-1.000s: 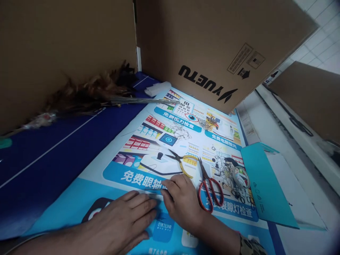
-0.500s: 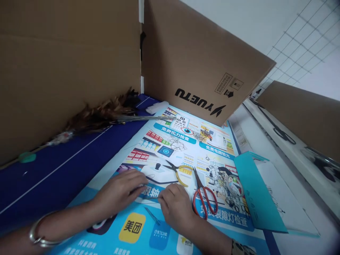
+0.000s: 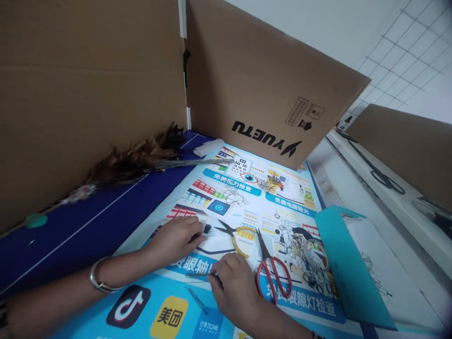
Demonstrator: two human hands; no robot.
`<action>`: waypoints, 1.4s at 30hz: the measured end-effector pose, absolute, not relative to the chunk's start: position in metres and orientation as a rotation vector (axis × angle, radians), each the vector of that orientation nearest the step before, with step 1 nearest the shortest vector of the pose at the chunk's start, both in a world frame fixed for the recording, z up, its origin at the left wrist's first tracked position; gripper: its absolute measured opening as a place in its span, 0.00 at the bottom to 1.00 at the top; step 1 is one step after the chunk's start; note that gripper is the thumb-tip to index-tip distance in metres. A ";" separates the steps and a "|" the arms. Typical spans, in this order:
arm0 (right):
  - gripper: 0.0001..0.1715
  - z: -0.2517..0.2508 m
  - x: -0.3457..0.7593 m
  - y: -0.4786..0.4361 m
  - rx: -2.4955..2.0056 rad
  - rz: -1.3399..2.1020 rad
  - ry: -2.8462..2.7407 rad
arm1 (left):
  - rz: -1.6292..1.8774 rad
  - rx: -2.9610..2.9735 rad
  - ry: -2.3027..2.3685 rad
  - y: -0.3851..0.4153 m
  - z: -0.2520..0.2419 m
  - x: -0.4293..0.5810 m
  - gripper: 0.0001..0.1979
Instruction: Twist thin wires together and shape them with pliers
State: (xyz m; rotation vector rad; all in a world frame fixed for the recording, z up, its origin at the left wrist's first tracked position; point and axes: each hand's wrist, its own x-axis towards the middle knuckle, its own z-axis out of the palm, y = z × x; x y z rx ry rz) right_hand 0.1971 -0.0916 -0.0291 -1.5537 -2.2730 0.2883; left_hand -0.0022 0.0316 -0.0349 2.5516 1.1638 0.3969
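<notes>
While the right hand [image 3: 236,287] pinches a thin strip [image 3: 196,274], the left hand [image 3: 181,239] curls nearby.
Pliers [image 3: 232,230] lie just beyond both; whether the left holds anything, I can't tell.

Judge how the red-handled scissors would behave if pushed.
The scissors lie flat, so they'd probably slide rather than roll or tip. Their dark blades look like metal, so likely stiff and perhaps fairly heavy for their size.
</notes>
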 end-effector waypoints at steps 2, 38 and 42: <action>0.02 -0.030 0.198 -0.092 -1.537 0.287 -2.267 | 0.417 2.509 1.137 0.035 -0.034 0.002 0.11; 0.04 -0.015 0.203 -0.077 -1.544 0.276 -2.662 | 0.686 2.091 0.900 0.070 -0.035 0.006 0.16; 0.05 -0.009 0.208 -0.077 -1.575 0.410 -2.610 | 0.632 2.096 0.719 0.061 -0.027 0.005 0.14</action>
